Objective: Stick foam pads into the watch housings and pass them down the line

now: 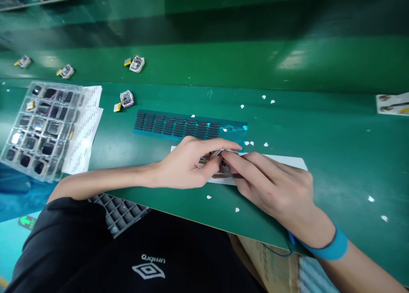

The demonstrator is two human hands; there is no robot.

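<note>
My left hand (194, 163) and my right hand (271, 184) meet at the middle of the bench, both closed around a small watch case (224, 168). Fingers cover most of the case, so its details are hidden. A yellow battery (203, 161) shows between my left thumb and index finger. Beneath the hands lies a white sheet (292, 161). Just beyond it is a blue strip (179, 135) carrying rows of small dark bars. On my right wrist is a blue band (335, 245).
Open white watch cases (127, 99) with yellow batteries lie at the left and back. A clear compartment tray (53, 129) of dark square parts stands far left, beside printed paper (83, 143). White tabs (237, 210) are scattered about. A dark grid tray (121, 212) sits below the front edge.
</note>
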